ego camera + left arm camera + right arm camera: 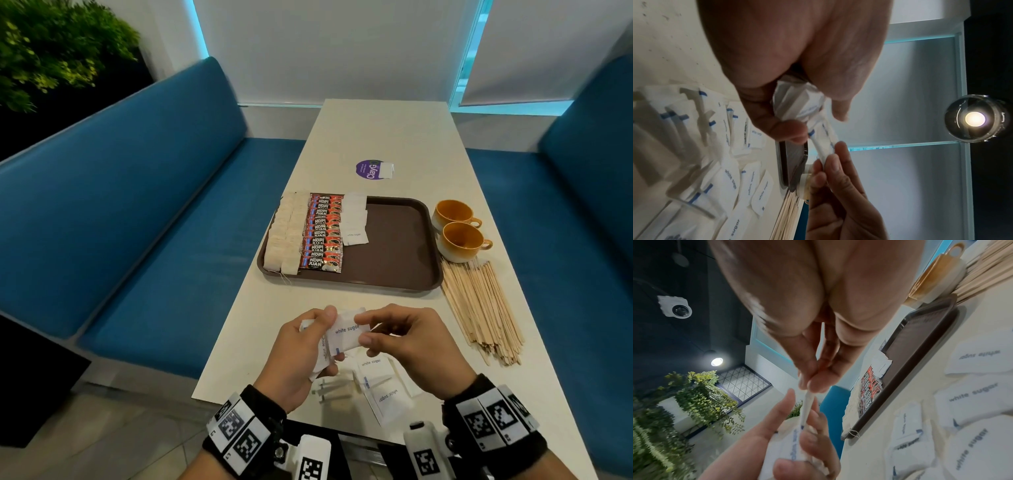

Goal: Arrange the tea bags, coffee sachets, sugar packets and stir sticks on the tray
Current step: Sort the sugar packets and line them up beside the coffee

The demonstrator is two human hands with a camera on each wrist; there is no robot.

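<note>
A brown tray (397,240) on the white table carries a column of tea bags (286,234), a column of red coffee sachets (322,233) and a few white sugar packets (355,221). Near the table's front edge my left hand (308,346) grips a small stack of sugar packets (325,353). My right hand (400,337) pinches the top packet (346,334) of that stack between thumb and fingers. More loose sugar packets (380,387) lie on the table under my hands. Wooden stir sticks (479,305) lie in a heap right of the tray.
Two orange cups (459,229) stand right of the tray, just behind the stir sticks. A purple round sticker (368,169) lies farther back on the table. Blue benches (144,222) flank the table on both sides.
</note>
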